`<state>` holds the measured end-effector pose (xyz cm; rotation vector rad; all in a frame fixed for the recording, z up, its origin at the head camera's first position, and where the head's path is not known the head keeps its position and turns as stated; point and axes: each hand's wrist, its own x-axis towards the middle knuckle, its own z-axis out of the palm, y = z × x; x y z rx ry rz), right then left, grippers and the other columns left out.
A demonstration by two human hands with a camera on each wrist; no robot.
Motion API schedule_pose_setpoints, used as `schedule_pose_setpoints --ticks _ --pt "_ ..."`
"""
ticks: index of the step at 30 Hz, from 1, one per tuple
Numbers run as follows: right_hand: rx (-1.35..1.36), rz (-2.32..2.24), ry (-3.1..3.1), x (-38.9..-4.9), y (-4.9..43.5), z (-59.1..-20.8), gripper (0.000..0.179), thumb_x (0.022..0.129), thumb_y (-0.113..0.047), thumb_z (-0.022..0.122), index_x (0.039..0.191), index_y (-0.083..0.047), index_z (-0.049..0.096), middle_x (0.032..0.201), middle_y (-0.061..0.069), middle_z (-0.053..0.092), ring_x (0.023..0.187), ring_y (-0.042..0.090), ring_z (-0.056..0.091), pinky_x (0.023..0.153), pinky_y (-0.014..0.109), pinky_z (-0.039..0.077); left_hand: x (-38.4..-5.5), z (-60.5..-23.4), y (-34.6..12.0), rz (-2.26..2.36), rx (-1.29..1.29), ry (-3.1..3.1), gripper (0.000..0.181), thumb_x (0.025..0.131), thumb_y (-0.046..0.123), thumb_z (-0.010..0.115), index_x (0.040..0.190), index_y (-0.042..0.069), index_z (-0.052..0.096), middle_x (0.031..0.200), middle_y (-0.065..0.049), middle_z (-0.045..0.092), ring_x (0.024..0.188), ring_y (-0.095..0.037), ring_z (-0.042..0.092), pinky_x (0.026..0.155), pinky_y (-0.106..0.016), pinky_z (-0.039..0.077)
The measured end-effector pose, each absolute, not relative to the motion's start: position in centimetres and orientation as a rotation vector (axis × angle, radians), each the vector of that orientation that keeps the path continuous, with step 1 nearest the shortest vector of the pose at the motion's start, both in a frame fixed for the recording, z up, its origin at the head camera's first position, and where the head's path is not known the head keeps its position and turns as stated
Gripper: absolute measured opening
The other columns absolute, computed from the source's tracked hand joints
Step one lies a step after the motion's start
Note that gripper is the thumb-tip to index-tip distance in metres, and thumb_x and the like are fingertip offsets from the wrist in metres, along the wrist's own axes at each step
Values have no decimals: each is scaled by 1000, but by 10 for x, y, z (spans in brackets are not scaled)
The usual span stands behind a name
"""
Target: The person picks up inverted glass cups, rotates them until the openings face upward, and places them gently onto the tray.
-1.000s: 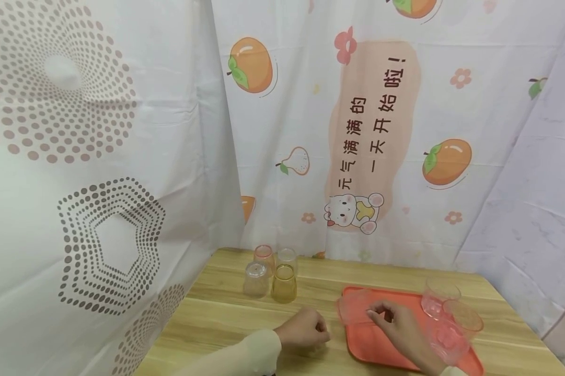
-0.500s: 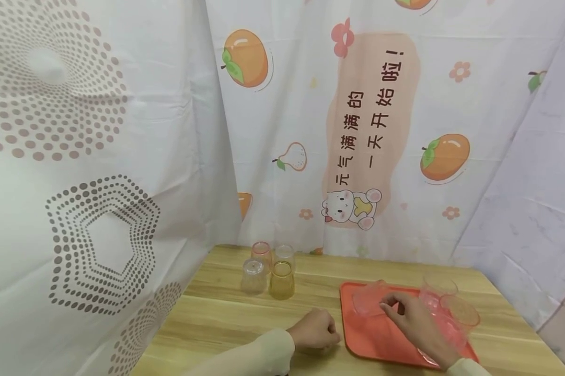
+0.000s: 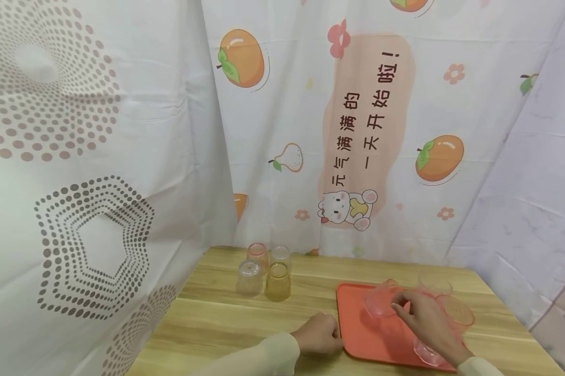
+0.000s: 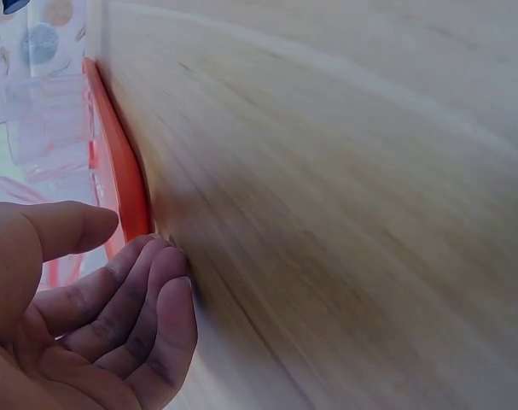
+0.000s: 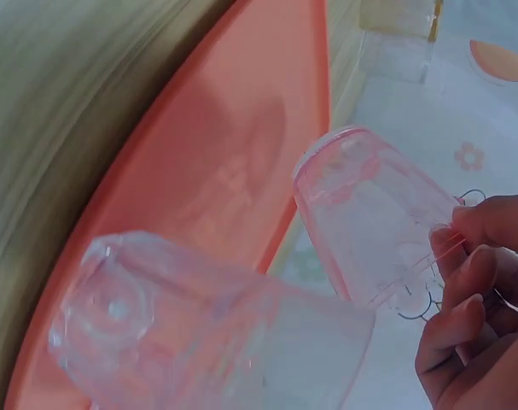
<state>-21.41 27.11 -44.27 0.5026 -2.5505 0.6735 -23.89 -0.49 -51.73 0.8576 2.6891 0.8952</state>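
Observation:
My right hand pinches the rim of a clear pink cup over the red tray. In the right wrist view, thumb and fingers grip the wider end of this pink cup, whose base points away from the hand. Several other clear, pinkish cups are on the tray's right part, including one with an orange-pink rim; another cup fills the lower right wrist view. My left hand rests at the tray's front left corner, fingers loosely curled, holding nothing. Whether its fingertips touch the tray is unclear.
On the wooden table, a grouped set of cups stands at the back left: a yellow one, a clear ridged one, a pink-rimmed one and a clear one. Printed curtains hang behind and left.
The right hand has carried the pink cup from the tray's left edge rightward over the tray. The left hand has shifted right to the tray's corner. The head view has turned slightly.

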Motion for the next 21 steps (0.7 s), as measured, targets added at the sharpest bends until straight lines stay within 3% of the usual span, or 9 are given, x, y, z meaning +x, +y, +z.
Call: schedule_pose_setpoints --ticks 10,21 --pt "555 528 -2478 -221 289 -444 28 76 1 84 80 -22 68 77 -19 59 67 -3 49 56 25 44 -237 -515 2 904 838 2664 52 90 16 75 48 17 44 40 12 29 36 -1 23 35 -18 19" --pt "506 396 -2512 -220 304 -448 31 73 -7 88 78 -26 65 76 -18 56 62 -1 48 52 26 40 -236 -515 3 916 851 2678 55 89 17 76 48 17 40 41 13 26 37 -1 20 36 -18 18"
